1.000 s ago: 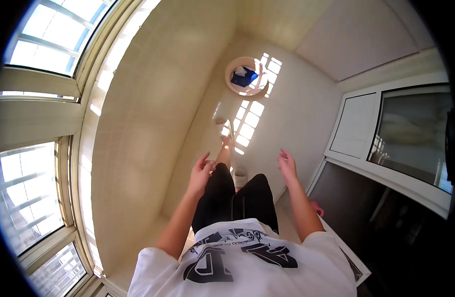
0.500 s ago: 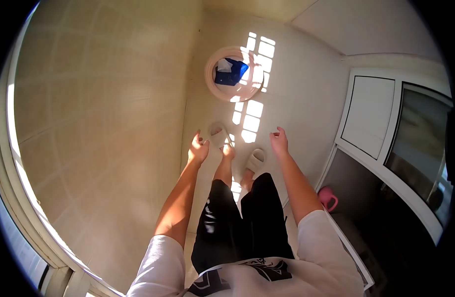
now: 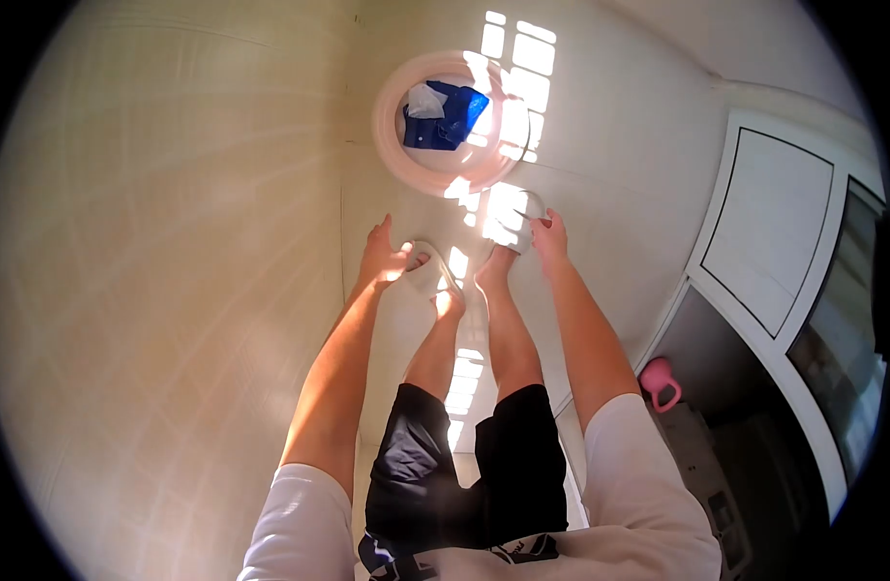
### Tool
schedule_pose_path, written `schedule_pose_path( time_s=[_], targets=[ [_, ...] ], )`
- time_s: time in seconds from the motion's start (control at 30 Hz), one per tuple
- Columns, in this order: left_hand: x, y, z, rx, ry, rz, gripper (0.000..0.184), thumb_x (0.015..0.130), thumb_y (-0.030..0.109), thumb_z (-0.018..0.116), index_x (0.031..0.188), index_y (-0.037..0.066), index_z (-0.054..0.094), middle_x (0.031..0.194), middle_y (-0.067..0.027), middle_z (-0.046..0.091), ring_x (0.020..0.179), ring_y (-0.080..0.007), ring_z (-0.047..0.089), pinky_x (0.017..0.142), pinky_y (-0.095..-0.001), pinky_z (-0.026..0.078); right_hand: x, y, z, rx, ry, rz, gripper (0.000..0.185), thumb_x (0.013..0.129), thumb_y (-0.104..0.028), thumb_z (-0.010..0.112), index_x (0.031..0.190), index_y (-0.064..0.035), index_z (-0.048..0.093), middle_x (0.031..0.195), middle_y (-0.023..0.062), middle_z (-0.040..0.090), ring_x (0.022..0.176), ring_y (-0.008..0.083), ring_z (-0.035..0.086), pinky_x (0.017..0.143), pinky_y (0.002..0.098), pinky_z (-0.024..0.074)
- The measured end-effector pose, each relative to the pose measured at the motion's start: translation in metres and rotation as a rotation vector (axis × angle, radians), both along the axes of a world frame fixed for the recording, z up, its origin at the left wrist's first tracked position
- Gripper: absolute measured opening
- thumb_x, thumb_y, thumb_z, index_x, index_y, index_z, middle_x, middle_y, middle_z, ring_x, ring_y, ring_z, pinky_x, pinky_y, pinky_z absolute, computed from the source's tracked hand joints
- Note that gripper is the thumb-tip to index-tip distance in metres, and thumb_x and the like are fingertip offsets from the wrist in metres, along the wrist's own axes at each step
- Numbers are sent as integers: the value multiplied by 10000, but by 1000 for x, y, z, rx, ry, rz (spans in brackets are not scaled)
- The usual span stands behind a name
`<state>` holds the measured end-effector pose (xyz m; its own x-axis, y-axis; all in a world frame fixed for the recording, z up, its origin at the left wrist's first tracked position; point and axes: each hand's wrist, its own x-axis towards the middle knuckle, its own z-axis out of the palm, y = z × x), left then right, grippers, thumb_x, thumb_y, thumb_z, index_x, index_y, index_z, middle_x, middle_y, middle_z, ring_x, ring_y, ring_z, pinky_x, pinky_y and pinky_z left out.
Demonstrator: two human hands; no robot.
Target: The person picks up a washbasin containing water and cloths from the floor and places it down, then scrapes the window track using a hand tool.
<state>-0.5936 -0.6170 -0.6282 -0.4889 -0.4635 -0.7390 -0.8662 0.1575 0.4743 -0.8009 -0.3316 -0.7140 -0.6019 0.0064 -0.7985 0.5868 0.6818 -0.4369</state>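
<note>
Round pink tub (image 3: 387, 126) sits on the floor (image 3: 609, 194) at abt 12 o'clock. It holds a blue thing (image 3: 445, 129), all crumpled, w/ a white bit (image 3: 426, 101) at 11 o'clock on it. Hands are apart: L hand (image 3: 385, 257) at the tub's 7 o'clock, fingers spread; R hand (image 3: 551, 235) at its 5 o'clock, fingers a bit bent. Betw. them, R slipper (image 3: 532, 206) is just beside the tub. White panel (image 3: 769, 228) nr 3 o'clock, pink jug (image 3: 657, 371) nr 4. Can't tell if the blue thing's cloth or bag; R hand hides some slipper.
</note>
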Motion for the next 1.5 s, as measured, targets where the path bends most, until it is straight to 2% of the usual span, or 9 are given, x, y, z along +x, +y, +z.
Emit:
schedule_pose_path(
  time_s=[0.23,0.5,0.6,0.77,0.83,1.03,1.2,1.33,1.5],
  targets=[
    [-47,-14,-100,296,-29,496,968,962,395,663,1668,63,90,1664,-245,287,1554,-344,295,1225,-422,300,-86,-67,-68,-191,11,-25,846,927,-234,734,1623,-19,301,1507,172,502,1256,254,605,978,365,524],
    [-82,-14,-136,538,91,1008,915,971,414,612,1667,223,50,1679,-123,255,1507,-377,338,1198,-548,302,-142,-113,-104,-708,-89,-70,449,928,-254,751,1250,-24,538,1191,106,645,1044,167,637,858,313,523],
    [-77,-20,-138,510,83,1086,824,974,396,637,1621,226,155,1603,-113,348,1417,-345,439,1142,-556,368,-123,-112,-102,-351,88,88,485,906,-286,766,1246,-24,540,1152,101,668,985,190,655,819,329,535],
    [-73,-32,-141,452,75,997,621,972,257,718,1455,161,340,1397,-100,546,1204,-282,610,995,-482,516,-90,-106,-123,-171,396,-176,241,836,-168,747,894,57,680,806,155,708,787,261,680,756,398,519],
    [-64,-33,-141,466,60,908,571,967,190,737,1405,141,374,1323,-97,602,1126,-261,654,940,-430,560,-89,-101,-115,-190,416,-188,212,845,-143,726,908,55,690,822,159,715,765,261,678,742,399,520],
    [-64,-16,-73,443,77,893,366,938,69,723,1234,64,508,1127,-97,667,948,-217,687,824,-377,592,-81,-74,-52,-124,293,-241,141,872,-67,692,956,45,703,826,112,711,737,189,656,706,363,524],
    [-26,-18,-26,612,220,1032,163,918,199,682,1032,106,612,942,-34,656,828,-141,625,702,-296,532,-68,-30,55,-202,303,-354,145,909,-52,671,1007,51,698,861,71,707,775,146,638,716,339,525],
    [-112,-2,149,412,196,977,280,1007,363,538,1081,96,581,862,-22,607,746,-140,608,557,-296,486,-48,0,184,-200,318,-484,169,909,-53,671,1036,57,689,911,89,716,808,152,642,753,345,530],
    [-99,-11,236,456,301,516,257,1026,306,553,973,73,648,700,11,588,588,-64,547,454,-209,392,-9,43,324,-106,363,-633,181,907,-53,681,1046,63,689,941,101,726,838,157,655,790,341,539]
  ],
)
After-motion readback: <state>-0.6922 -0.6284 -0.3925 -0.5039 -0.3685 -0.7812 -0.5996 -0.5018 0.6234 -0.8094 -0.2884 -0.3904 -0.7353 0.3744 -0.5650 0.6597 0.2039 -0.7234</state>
